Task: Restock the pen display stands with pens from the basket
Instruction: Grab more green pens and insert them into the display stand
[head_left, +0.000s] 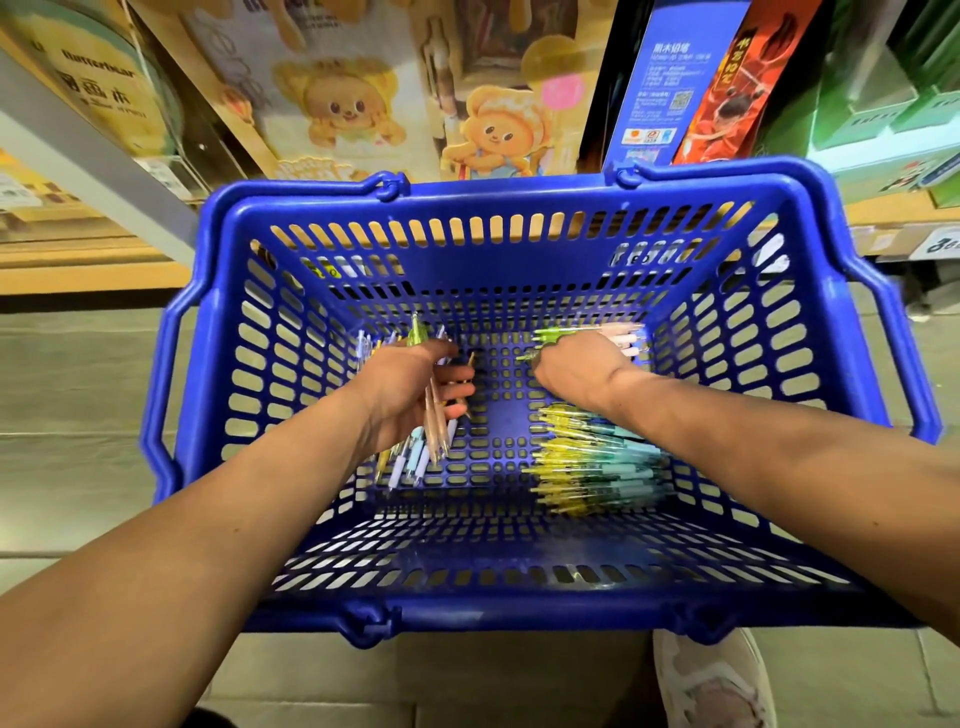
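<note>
Reaching into the blue basket (493, 202), two bare forearms are seen from above. A bundle of pens (435, 428) with peach, white, pale blue and green barrels is held by the left hand (410, 389) over the left part of the basket floor; its grip is closed, the thumb and fingers curled round the bundle, and pen ends stick out on both sides. At the far right of the basket floor some green and pink pens (626, 335) are held by the right hand (576, 369); its grip seems closed on them, though the fingers are hidden under the back of the hand. A pile of yellow and teal pens (587, 467) is lying at the near right of the basket floor. Behind the basket, bear-printed boxes (343, 104) are seen, and a light shoe (711, 680) just before its near rim.
</note>
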